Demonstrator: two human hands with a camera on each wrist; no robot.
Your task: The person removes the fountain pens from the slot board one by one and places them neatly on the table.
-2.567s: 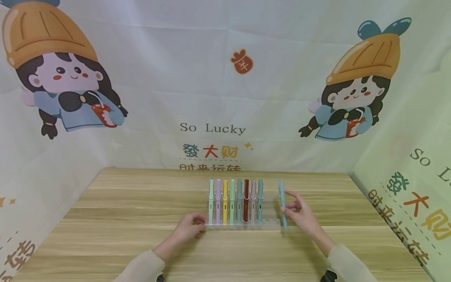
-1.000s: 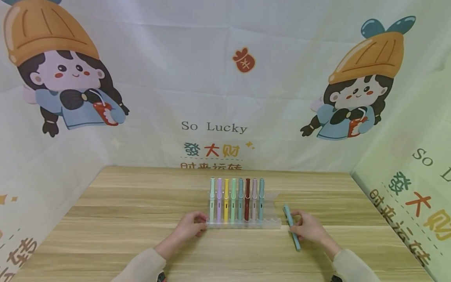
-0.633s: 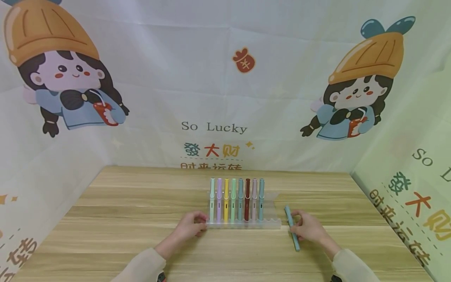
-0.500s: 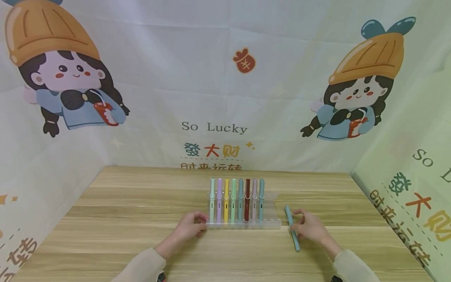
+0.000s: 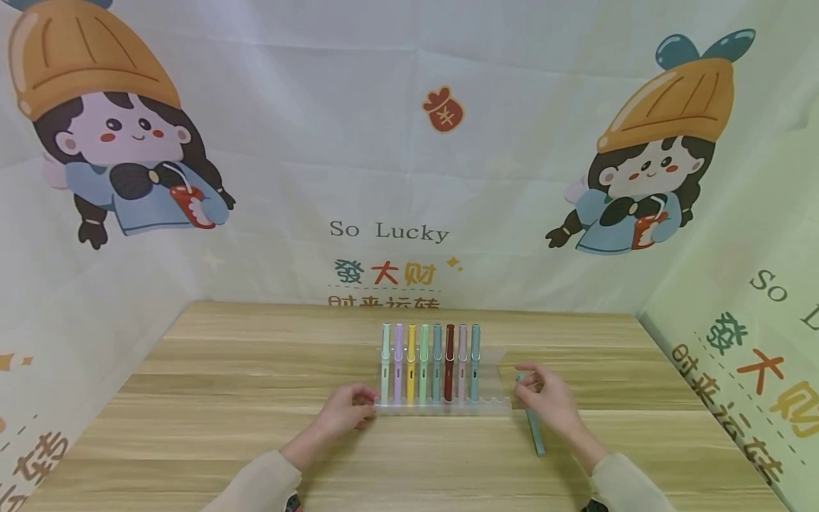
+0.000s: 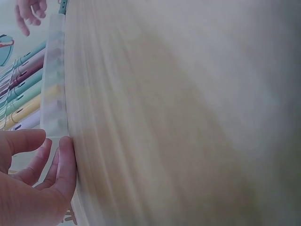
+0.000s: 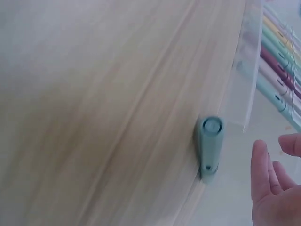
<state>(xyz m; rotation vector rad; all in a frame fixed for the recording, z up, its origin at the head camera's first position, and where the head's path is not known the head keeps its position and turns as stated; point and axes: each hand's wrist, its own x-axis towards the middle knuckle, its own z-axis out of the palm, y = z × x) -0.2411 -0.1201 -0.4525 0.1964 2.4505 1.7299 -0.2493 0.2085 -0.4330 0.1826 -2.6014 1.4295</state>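
A clear pen stand (image 5: 441,409) holds several upright capped pens in a row, among them a yellow pen (image 5: 411,370) and a dark red pen (image 5: 450,370). At its left end, my left hand (image 5: 345,411) grips the corner with thumb and curled fingers, seen close in the left wrist view (image 6: 44,176). A teal pen (image 7: 210,146) lies slanted on the table right of the stand. Over its far end hovers my right hand (image 5: 552,398), partly covering it in the head view. In the right wrist view the fingers (image 7: 259,174) are parted, apart from the pen and holding nothing.
The wood-grain table (image 5: 256,370) spreads around the stand. Printed cloth (image 5: 288,142) hangs behind and at both sides. The stand's right end shows bare notches beside the last teal pen (image 5: 475,370).
My right hand brought the teal pen down from beside the stand to the table, then released it and moved up and slightly left. My left hand stays at the stand's left end.
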